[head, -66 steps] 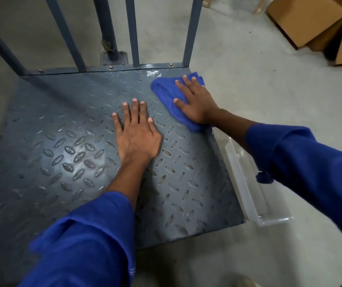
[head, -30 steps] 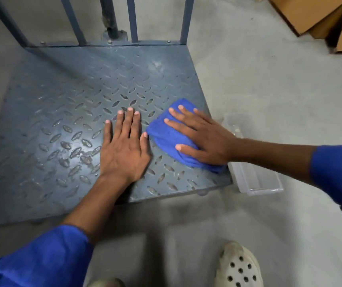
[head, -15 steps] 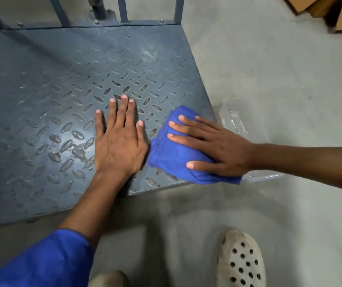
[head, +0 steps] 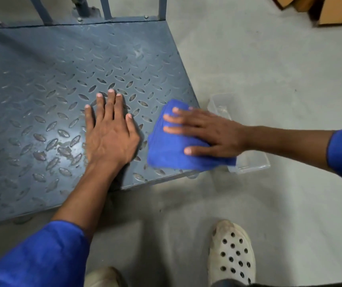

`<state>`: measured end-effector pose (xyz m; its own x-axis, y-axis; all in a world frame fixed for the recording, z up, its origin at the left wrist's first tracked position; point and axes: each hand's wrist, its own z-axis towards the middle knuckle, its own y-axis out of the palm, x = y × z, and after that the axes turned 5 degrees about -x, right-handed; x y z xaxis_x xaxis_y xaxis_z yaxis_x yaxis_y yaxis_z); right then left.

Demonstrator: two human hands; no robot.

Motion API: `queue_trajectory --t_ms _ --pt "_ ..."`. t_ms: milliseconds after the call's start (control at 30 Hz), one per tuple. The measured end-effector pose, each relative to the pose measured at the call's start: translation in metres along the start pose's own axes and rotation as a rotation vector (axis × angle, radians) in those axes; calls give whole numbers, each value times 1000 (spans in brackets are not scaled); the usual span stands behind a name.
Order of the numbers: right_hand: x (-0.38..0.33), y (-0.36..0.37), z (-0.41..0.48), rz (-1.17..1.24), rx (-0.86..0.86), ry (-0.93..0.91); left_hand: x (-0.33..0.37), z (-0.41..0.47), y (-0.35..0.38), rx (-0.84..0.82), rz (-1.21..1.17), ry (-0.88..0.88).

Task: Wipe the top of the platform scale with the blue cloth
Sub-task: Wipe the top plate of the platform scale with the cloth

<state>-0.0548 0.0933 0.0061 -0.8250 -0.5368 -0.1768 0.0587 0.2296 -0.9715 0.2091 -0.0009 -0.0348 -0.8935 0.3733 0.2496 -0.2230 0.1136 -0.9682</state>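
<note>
Wiping hand, head view: right hand [head: 207, 135] flat on the blue cloth [head: 172, 156], fingers straight and slightly spread, pressing down.
Cloth position: bunched on the near right corner of the platform scale [head: 52, 79], right end overhanging the edge.
Left hand [head: 110, 137]: flat on the plate just left of the cloth, fingers straight, holding nothing.
Nearby: clear plastic tub [head: 248, 162] just beside the scale's right edge; white perforated shoe [head: 232, 253] nearer.
</note>
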Motion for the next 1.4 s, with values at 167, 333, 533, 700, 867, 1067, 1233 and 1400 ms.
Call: queue_trajectory --t_ms 167,333,533,700,867,1067,1233,1400 --pt "-4 0 10 -60 64 158 1 -1 -1 13 -29 -2" --pt "-31 3 14 -69 -16 -197 3 3 -2 6 -24 -1" --pt "29 -5 23 104 127 221 -1 23 -5 -23 -31 38" --pt "-4 3 27 -67 66 56 -3 33 -5 -41 -20 37" --pt "3 0 40 -5 16 -22 -2 43 -4 -35 -22 29" --pt "43 -13 87 126 131 494 -3 56 -3 -27 -27 20" --pt "-16 10 102 15 205 386 -3 59 -3 -62 -6 13" --pt "35 -3 124 60 179 438 -4 80 -2 -35 -1 -20"
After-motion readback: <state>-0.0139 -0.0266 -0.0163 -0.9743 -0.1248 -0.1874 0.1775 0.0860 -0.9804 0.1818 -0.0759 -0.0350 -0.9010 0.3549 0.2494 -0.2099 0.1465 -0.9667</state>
